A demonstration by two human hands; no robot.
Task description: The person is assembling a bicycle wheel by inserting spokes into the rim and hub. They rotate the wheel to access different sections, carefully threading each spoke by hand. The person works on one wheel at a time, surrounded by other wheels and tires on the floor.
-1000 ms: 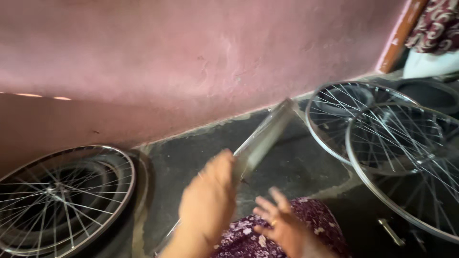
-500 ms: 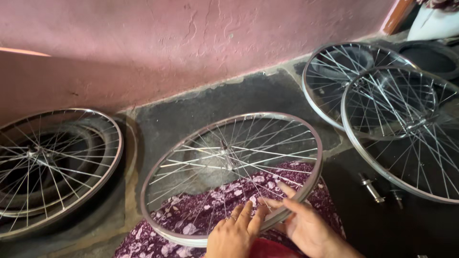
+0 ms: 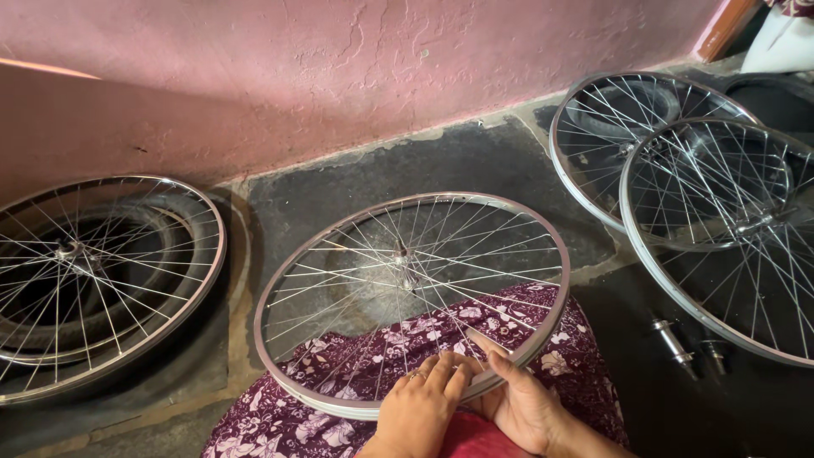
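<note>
A silver spoked bicycle wheel (image 3: 339,254) without a tyre lies nearly flat, its near part resting on my lap, which is covered in maroon flowered cloth (image 3: 373,356). The hub (image 3: 405,270) sits in the middle. My left hand (image 3: 420,405) lies over the near rim with its fingers together, a ring on one finger. My right hand (image 3: 519,405) grips the same stretch of rim from below, palm up, with one finger reaching up among the spokes. The two hands touch each other.
Another spoked wheel (image 3: 110,280) lies on a black tyre at the left. Two overlapping wheels (image 3: 712,187) lie at the right, against the pink wall (image 3: 339,76). Small metal axle parts (image 3: 678,343) lie on the dark floor near my right knee.
The wheel, seen edge-on and raised a second ago, has been laid flat on my lap. Both hands have come together on its near rim.
</note>
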